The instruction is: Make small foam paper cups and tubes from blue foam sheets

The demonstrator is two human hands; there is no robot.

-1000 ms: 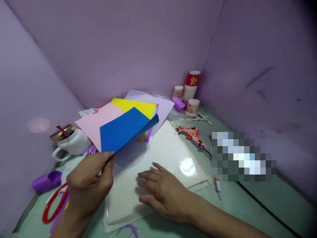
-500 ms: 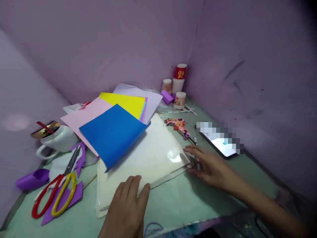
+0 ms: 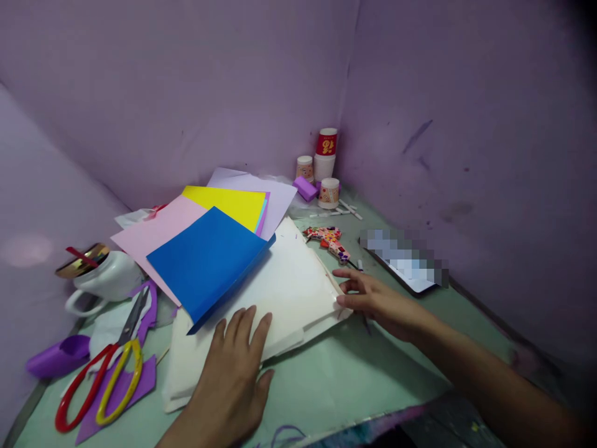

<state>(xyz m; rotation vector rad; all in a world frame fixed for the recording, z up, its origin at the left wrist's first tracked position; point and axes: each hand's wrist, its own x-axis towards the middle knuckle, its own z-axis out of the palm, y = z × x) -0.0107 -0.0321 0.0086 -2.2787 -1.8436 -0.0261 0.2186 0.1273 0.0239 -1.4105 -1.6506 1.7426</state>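
Observation:
My left hand [image 3: 233, 367] lies with fingers spread on the near edge of a stack of large white paper sheets [image 3: 284, 292]. At the stack's right corner is my right hand [image 3: 377, 303], its thumb touching the edge and its forefinger stretched out beside it. Its other fingers are bent and partly hidden. A blue sheet of paper [image 3: 209, 258], curled along its near edge, rests on the stack's left part. Beneath and behind it fan out a pink sheet [image 3: 163, 227], a yellow sheet [image 3: 228, 202] and a pale lilac sheet [image 3: 275, 193].
Scissors [image 3: 125, 336] with red and yellow handles lie left on purple scraps, near a white mug [image 3: 107, 277] and a purple roll [image 3: 58, 356]. Paper cups [image 3: 329, 193] stand in the back corner. A patterned glue gun [image 3: 333, 239] and a phone [image 3: 410, 264] lie at right.
My left hand has moved forward onto the white stack, with its fingers spreading. My right thumb has come to the stack's corner. The view has shifted slightly.

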